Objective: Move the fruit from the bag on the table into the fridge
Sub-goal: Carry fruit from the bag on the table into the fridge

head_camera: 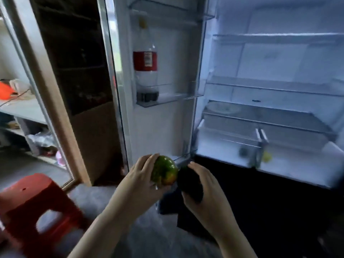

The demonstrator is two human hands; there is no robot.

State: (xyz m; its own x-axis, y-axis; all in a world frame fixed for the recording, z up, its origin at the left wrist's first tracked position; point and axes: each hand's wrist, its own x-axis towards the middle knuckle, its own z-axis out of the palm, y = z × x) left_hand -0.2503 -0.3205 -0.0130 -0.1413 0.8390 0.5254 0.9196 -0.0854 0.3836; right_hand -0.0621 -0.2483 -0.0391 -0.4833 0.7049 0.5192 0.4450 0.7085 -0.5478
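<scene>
left hand (144,173) gripped green mango (163,171) | right hand (202,185) gripped dark fruit (189,181) | open fridge (270,101) at 1 o'clock

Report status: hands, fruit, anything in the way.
Left hand grips green fruit. Right hand grips dark fruit. Both held in front of fridge, door open. Nothing blocking.

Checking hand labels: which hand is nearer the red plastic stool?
Left. The left hand is up and right of the red plastic stool; the right hand is farther right.
</scene>
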